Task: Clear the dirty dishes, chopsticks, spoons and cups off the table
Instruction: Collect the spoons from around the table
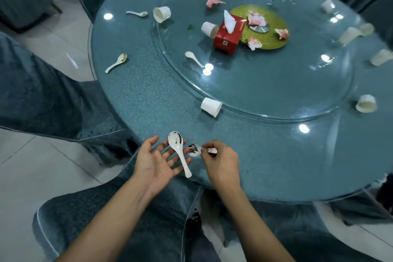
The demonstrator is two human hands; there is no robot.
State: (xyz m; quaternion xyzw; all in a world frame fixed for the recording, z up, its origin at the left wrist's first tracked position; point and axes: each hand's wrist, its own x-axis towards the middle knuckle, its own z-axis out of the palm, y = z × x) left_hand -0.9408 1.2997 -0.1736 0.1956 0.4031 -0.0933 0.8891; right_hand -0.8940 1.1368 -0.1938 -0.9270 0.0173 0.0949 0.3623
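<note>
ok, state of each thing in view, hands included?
left hand: open, palm up, carrying large spoon
large spoon: soiled, lying across left hand
right hand: pinching handle of small spoon
small spoon: soiled, in right hand
near cup: tipped on its side
tissue box: open, tissue sticking out

Left hand (157,162), right hand (221,162) and forearms (119,215) are bare.

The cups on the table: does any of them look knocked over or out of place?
Yes. Several lie tipped on their sides: one cup at the glass turntable's near edge, another cup beside the red tissue box.
</note>
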